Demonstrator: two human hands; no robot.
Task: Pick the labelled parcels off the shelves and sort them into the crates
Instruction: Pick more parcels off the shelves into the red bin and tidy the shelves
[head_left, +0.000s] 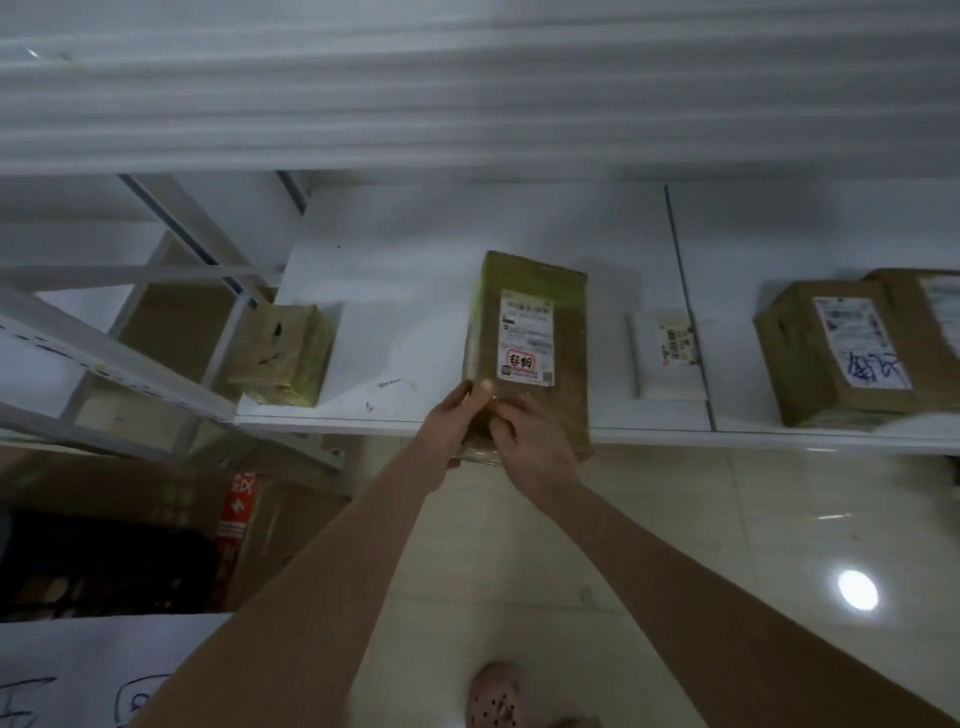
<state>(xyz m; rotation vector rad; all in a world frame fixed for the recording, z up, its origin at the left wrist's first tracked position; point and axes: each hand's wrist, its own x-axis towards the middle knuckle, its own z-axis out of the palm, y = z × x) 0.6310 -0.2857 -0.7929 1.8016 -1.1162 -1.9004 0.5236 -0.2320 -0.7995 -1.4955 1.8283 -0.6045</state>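
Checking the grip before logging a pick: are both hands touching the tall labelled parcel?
Touching. In the head view the left hand presses its thumb on the tall labelled parcel and the right hand curls its fingers onto its lower end.

Taped brown parcel (569, 338), label (527, 338) up, overhanging shelf (395, 322) edge.

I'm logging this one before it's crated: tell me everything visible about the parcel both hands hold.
The parcel is an oblong brown cardboard box, wrapped in glossy yellowish tape. A white shipping label with red characters sits on top; its print is blurred. It lies lengthwise over the white shelf, its near end past the front edge, gripped by the left hand and right hand.
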